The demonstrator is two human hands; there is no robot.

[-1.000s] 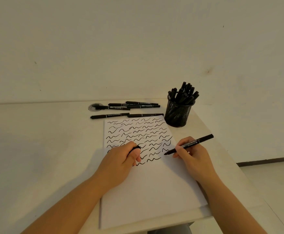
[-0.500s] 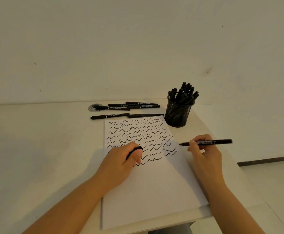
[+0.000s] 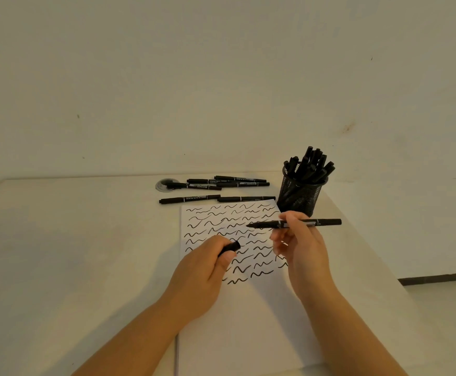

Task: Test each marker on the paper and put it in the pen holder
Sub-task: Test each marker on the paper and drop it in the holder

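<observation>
Black marker (image 3: 297, 223) pinched by R hand (image 3: 301, 249) fingers; L hand (image 3: 204, 272) grips prob. its cap (image 3: 231, 247).

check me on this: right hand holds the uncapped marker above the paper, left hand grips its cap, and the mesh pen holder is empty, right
Not quite: the head view shows the mesh pen holder packed with black markers, not empty. The rest stands: the right hand holds the uncapped marker above the paper, and the left hand grips its cap.

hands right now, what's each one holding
Left hand: fingers curled round a black marker cap, over the paper.
Right hand: pinching an uncapped black marker, tip pointing left above the paper.
</observation>
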